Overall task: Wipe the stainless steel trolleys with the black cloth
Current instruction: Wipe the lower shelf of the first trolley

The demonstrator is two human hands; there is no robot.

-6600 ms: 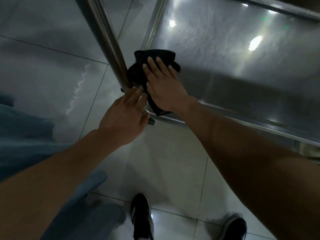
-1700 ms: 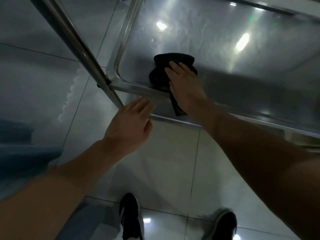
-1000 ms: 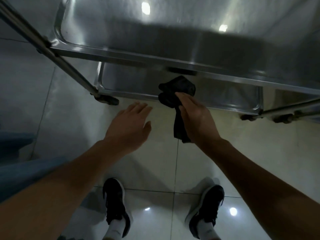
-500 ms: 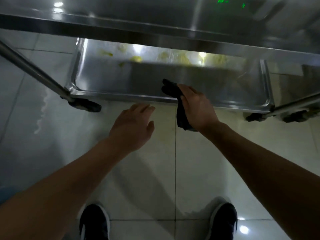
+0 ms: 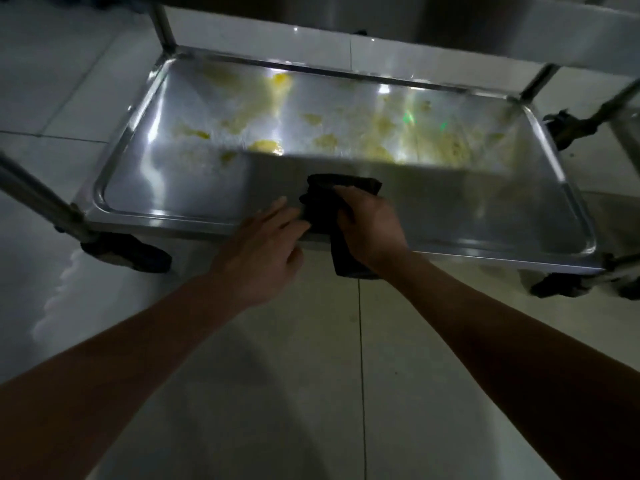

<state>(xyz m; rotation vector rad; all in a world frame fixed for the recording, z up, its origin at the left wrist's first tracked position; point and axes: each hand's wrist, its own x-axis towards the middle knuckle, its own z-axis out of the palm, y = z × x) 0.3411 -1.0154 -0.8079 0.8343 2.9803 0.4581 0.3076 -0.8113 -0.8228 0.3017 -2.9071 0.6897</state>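
The lowest shelf of the stainless steel trolley (image 5: 194, 220) fills the upper half of the view, its front rim close to my hands. Yellow smears (image 5: 266, 145) spot the far part of the shelf. My right hand (image 5: 372, 225) grips the black cloth (image 5: 323, 199), which is bunched on the shelf's front edge with one end hanging down over the rim. My left hand (image 5: 263, 251) lies just left of it, fingers stretched out, fingertips touching the cloth at the rim.
Upright steel posts rise at the left front (image 5: 34, 195) and at the back corners. Black castors (image 5: 124, 252) sit under the front corners. A second trolley's frame and wheel (image 5: 568, 128) stand at the right. The floor is pale glossy tile.
The view has dropped from the upper shelf to the bottom shelf. My right hand has carried the cloth down onto its front edge, and my left hand has come up beside the cloth.
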